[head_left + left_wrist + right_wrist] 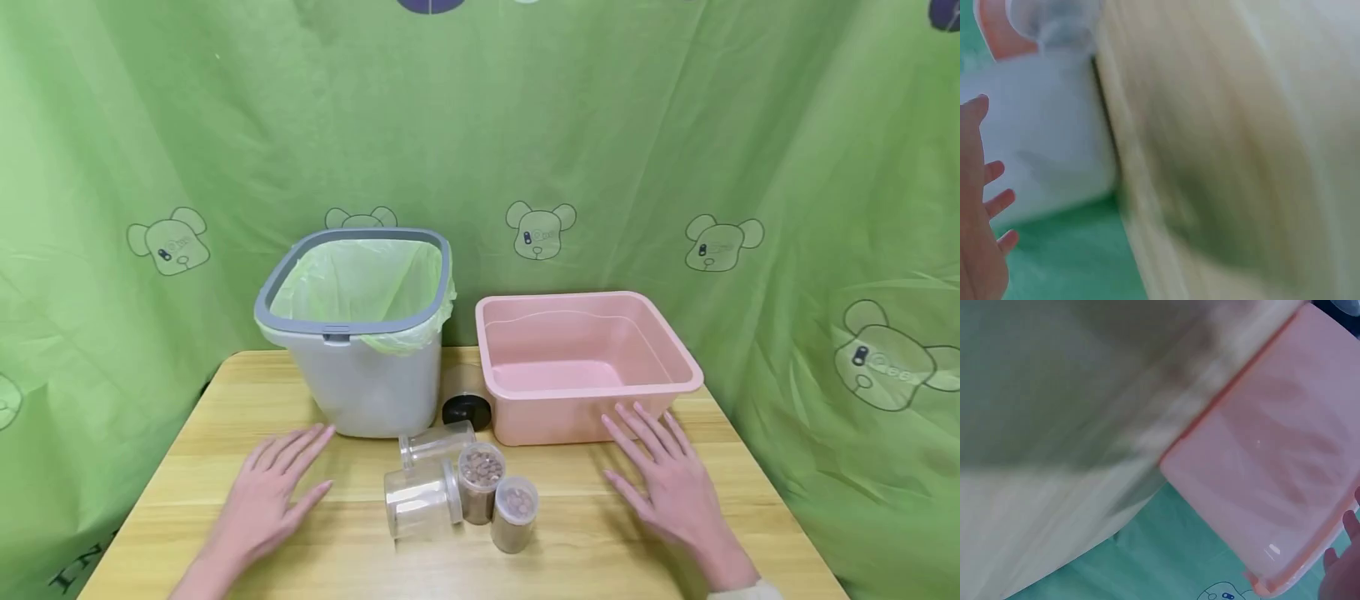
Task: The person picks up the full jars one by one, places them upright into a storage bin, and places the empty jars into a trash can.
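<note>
My left hand (268,490) is held over the table in front of the grey bin, fingers straight and holding nothing. On the other side, my right hand (670,483) has its fingers spread before the pink basin (577,417) and grips nothing. Between the hands, two clear jars with brown pieces inside stand upright, a rear jar (481,483) and a front jar (514,515). Left of them lie a wide clear jar (420,500) on its side and a narrower clear jar (438,442). Behind these, a clear jar with a black lid (467,410) sits between bin and basin.
A grey bin (367,383) with a pale green liner bag (360,279) stands at the back left of the wooden table (592,558). Right behind the table hangs a green curtain (480,125) with bear prints. In the left wrist view, the table is blurred.
</note>
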Available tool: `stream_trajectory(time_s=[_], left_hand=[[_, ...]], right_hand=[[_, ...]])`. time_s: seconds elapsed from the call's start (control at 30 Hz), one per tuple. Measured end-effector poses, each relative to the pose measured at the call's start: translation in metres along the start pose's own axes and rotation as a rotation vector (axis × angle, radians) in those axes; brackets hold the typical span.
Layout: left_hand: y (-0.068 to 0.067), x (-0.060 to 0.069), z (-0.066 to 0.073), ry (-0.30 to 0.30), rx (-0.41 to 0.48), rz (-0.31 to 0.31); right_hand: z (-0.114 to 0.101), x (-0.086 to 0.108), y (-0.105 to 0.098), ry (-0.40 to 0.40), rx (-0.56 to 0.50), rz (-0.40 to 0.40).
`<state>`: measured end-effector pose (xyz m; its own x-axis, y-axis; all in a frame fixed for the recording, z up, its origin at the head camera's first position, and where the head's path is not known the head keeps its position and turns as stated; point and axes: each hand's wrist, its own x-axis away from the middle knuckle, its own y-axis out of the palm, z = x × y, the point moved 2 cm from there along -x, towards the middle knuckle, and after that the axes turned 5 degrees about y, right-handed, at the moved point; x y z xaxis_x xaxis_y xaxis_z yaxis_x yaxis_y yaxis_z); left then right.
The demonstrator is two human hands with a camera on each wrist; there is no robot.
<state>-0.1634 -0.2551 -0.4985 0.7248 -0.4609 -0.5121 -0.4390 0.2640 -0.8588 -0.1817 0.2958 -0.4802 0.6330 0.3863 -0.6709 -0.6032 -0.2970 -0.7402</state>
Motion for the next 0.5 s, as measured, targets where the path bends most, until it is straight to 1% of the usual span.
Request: stream_trajectory(time_s=[0.07, 0.1, 0.17, 0.27, 0.33, 0.4, 0.5], left_hand=[[0.001, -0.014, 0.014, 0.031, 0.041, 0.024], [0.001, -0.020, 0.021, 0.045, 0.062, 0.029], [0.003, -0.034, 0.037, 0.073, 0.102, 0.031], [0.007, -0.054, 0.060, 0.113, 0.169, 0.033], [0.011, -0.066, 0.075, 0.130, 0.209, 0.021], [0.015, -0.077, 0.089, 0.143, 0.251, 0.005], [0.024, -0.090, 0.108, 0.167, 0.302, -0.017]], right_hand=[[0.001, -0.008, -0.003, -0.013, -0.024, 0.071], [0.002, -0.012, -0.005, -0.013, -0.036, 0.092], [0.004, -0.019, -0.006, 0.007, -0.048, 0.099], [0.011, -0.028, -0.006, 0.063, -0.047, 0.054], [0.016, -0.032, -0.004, 0.098, -0.050, 0.022], [0.022, -0.037, 0.000, 0.126, -0.059, 0.002], [0.029, -0.042, 0.006, 0.150, -0.074, -0.007]])
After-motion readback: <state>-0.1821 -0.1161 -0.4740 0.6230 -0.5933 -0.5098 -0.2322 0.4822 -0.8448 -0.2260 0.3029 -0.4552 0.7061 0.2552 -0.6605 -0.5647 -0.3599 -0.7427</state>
